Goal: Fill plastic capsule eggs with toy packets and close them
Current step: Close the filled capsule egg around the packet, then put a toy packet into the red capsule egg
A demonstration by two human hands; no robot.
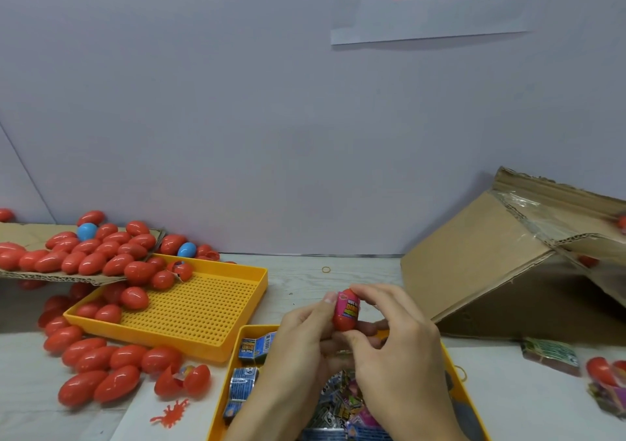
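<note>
A red capsule egg [345, 322] with a pink toy packet [349, 307] sticking out of its top is held upright between both hands, above a yellow tray [226, 386] of toy packets [252, 347]. My left hand [298, 342] pinches the egg from the left with thumb and fingers. My right hand [396, 342] pinches the top and underside from the right. Many closed red eggs [98, 356] lie at the left.
A perforated yellow tray [203, 305] holds a few red eggs. Cardboard [20, 234] at the far left carries more red and two blue eggs [87, 231]. An open cardboard box [491, 261] lies tipped at the right. A red splat toy [171, 413] lies near the front.
</note>
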